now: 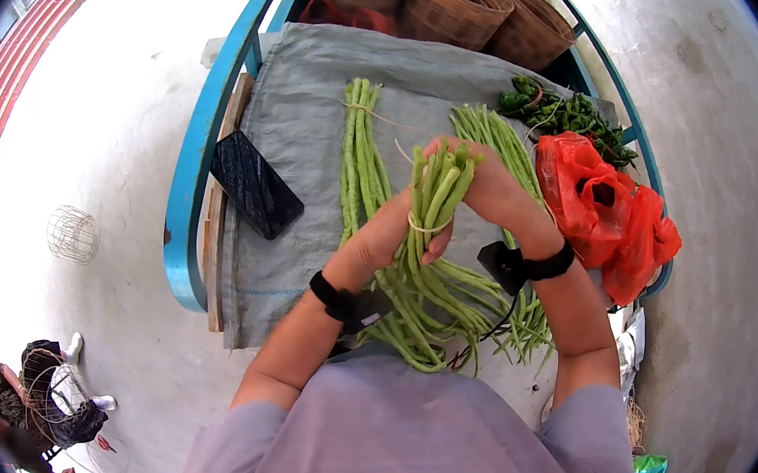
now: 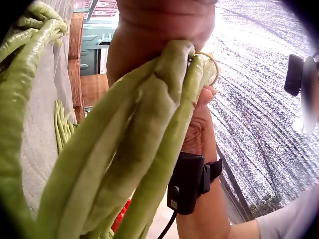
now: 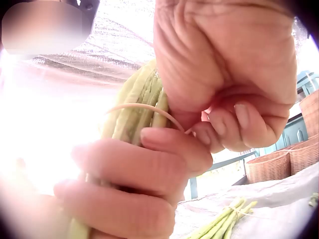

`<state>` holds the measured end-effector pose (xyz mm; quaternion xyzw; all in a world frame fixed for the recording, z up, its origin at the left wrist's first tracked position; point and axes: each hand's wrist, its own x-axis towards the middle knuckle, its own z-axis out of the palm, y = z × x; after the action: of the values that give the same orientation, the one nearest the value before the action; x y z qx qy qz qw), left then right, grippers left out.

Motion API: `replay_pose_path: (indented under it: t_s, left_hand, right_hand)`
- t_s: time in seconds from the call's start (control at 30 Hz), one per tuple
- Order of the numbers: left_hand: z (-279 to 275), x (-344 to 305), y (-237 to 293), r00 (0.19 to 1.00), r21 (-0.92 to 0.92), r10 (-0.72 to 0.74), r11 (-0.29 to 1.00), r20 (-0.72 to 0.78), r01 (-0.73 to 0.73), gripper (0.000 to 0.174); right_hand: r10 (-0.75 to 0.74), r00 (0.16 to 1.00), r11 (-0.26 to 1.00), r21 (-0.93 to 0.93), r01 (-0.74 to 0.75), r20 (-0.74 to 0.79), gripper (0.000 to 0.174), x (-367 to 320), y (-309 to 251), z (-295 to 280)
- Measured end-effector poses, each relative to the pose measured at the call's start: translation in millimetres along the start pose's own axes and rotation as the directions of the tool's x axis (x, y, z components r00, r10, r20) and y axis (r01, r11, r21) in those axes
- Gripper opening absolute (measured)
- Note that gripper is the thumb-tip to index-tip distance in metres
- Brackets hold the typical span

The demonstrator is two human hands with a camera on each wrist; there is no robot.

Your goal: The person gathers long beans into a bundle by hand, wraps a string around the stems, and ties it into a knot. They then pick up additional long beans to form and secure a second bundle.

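Note:
A bunch of green long beans (image 1: 436, 187) stands nearly upright in front of my chest, cut ends up, the long tails hanging over the cloth edge. My left hand (image 1: 388, 230) grips the bunch, its fingers wrapped around the stems in the right wrist view. A thin pale tie strand (image 3: 139, 106) loops around the beans just above those fingers. My right hand (image 3: 224, 74) is curled close against the bunch and pinches the strand's end at the side. A bundle of long beans (image 1: 360, 155) tied near its top lies left of the hands; more long beans (image 1: 502, 143) lie to the right.
A grey cloth (image 1: 309, 70) covers the blue-framed cart (image 1: 178, 214). A black phone (image 1: 257, 185) lies at its left edge. Red plastic bags (image 1: 589, 200) and dark green peppers (image 1: 571, 114) are at the right, wicker baskets (image 1: 452, 7) behind. A person (image 1: 52, 396) sits at lower left.

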<state>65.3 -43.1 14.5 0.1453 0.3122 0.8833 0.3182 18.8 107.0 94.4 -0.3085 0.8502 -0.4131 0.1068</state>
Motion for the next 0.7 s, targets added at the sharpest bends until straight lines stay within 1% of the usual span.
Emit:
replay_pose_path:
  t_s: [0.07, 0.1, 0.17, 0.2, 0.27, 0.37, 0.4, 0.5, 0.6, 0.7]
  left_hand:
    - [-2, 1, 0, 1.0, 0.012, -0.024, 1.0, -0.012, 0.024, 0.035]
    - [-2, 1, -1, 1.0, 0.049, -0.017, 0.999, -0.015, 0.017, 0.034]
    - [-3, -1, -2, 1.0, 0.121, -0.004, 0.993, -0.021, 0.006, 0.033]
    - [-3, -1, -3, 1.0, 0.085, -0.013, 0.996, -0.015, 0.014, 0.033]
    - [-4, -2, -3, 1.0, 0.015, -0.031, 0.999, -0.003, 0.031, 0.033]
    - [-6, -1, -5, 0.999, 0.014, -0.025, 1.0, 0.026, 0.025, 0.035]
    - [-5, 0, -5, 1.0, 0.042, -0.016, 0.999, 0.013, 0.015, 0.036]
    - [-5, 1, -2, 0.997, 0.009, -0.072, 0.997, 0.012, 0.072, 0.038]
    - [-6, 1, -3, 0.999, -0.028, -0.048, 0.998, 0.002, 0.049, 0.036]
    - [-11, 2, -5, 0.999, -0.049, -0.047, 0.998, 0.022, 0.048, 0.032]
  right_hand:
    - [0.031, 0.999, 0.997, 0.068, -0.031, -0.01, 0.009, -3, -2, 0]
    - [0.047, 0.999, 0.994, 0.102, -0.045, -0.014, 0.009, -4, -3, 0]
    - [0.111, 0.993, 0.993, 0.049, -0.109, -0.042, 0.008, -7, -7, 2]
    - [0.145, 0.988, 0.989, 0.025, -0.143, -0.058, 0.007, -10, -9, 3]
    - [0.115, 0.992, 0.992, 0.06, -0.112, -0.06, 0.006, -12, -12, 4]
    - [0.063, 0.997, 0.993, 0.097, -0.059, -0.035, 0.005, -12, -7, 2]
    - [0.043, 0.999, 0.993, 0.106, -0.04, -0.02, 0.005, -13, -4, 1]
    - [0.075, 0.995, 0.997, -0.013, -0.076, -0.059, 0.007, -19, -9, -1]
    - [0.164, 0.986, 0.986, -0.011, -0.164, 0.004, 0.009, -26, -19, -15]
    - [0.374, 0.917, 0.921, 0.06, -0.385, 0.136, 0.012, -39, -34, -32]
